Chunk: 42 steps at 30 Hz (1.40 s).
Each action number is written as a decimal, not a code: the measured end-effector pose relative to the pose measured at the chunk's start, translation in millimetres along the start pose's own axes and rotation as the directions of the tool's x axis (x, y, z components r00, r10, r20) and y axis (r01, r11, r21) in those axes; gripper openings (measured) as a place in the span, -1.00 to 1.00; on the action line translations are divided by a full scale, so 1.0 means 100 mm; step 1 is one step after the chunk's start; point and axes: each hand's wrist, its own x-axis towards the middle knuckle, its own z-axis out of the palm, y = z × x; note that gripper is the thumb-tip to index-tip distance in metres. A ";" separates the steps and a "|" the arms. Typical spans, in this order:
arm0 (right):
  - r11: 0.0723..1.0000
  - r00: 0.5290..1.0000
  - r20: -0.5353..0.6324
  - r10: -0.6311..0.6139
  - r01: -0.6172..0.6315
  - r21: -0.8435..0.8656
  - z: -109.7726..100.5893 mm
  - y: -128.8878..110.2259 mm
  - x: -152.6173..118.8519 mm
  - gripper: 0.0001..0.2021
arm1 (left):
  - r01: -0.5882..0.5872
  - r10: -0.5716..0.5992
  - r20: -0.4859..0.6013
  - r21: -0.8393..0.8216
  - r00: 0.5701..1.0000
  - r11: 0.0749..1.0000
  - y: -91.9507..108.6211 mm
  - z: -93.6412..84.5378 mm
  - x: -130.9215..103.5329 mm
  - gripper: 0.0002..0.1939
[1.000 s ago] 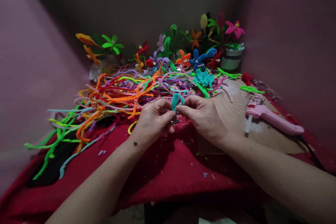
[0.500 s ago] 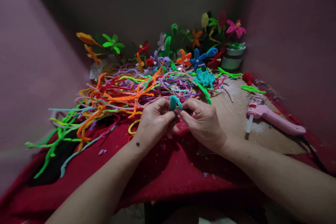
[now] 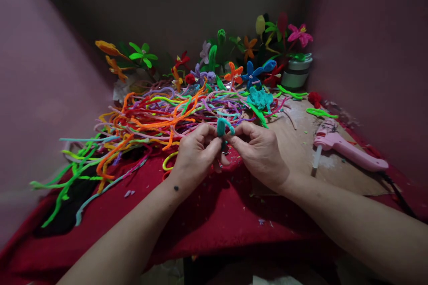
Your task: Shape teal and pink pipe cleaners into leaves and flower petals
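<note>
A short teal pipe cleaner (image 3: 221,127), bent into a loop, stands up between my two hands over the front of the table. My left hand (image 3: 198,149) pinches its left side between thumb and forefinger. On the other side, my right hand (image 3: 259,151) grips the lower right end with closed fingertips. The ends of the piece are partly hidden by my fingers. Beyond my hands lies a tangled heap of colourful pipe cleaners (image 3: 150,118). A bunched teal pipe-cleaner piece (image 3: 261,99) rests at the heap's right end.
A pink glue gun (image 3: 349,147) lies on a cardboard sheet (image 3: 284,142) at the right. Pipe-cleaner flowers, among them a blue one (image 3: 251,74), stand along the back, with a white-lidded jar (image 3: 296,71) at the right. A red cloth (image 3: 214,222) covers the table.
The teal pipe cleaner has turned slightly between my fingertips, and its loop now looks narrower, with its right part arched more openly. Both hands stay in nearly the same place.
</note>
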 end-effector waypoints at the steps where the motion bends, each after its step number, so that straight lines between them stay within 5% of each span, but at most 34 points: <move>1: 1.000 1.000 -0.004 -0.014 0.014 -0.015 0.00 0.01 0.00 -0.82 | 0.009 -0.009 -0.015 0.002 1.000 1.000 0.01 0.00 0.00 -0.96; 12: 0.947 0.974 0.126 0.188 -0.214 0.241 0.02 0.00 0.01 -0.82 | 0.039 -0.037 -0.078 0.021 0.996 0.999 0.01 0.02 -0.01 -0.93; 19: 0.955 0.974 0.124 0.189 -0.212 0.208 0.01 0.00 0.01 -0.82 | 0.021 -0.021 -0.021 0.005 1.000 1.000 -0.01 0.00 -0.01 -0.89; 25: 0.896 0.920 0.249 0.303 -0.364 0.256 -0.05 0.01 0.10 -0.78 | 0.061 -0.058 0.077 -0.033 0.995 0.998 -0.03 -0.06 0.05 -0.91; 37: 0.996 0.989 0.139 0.058 -0.068 0.065 -0.04 0.01 0.05 -0.77 | 0.093 -0.066 0.105 -0.267 0.992 0.959 -0.04 -0.11 0.07 -0.76; 42: 0.993 0.979 0.194 0.065 -0.082 0.080 -0.03 0.01 0.07 -0.78 | 0.086 -0.041 0.135 -0.341 0.990 0.936 -0.09 -0.11 0.10 -0.79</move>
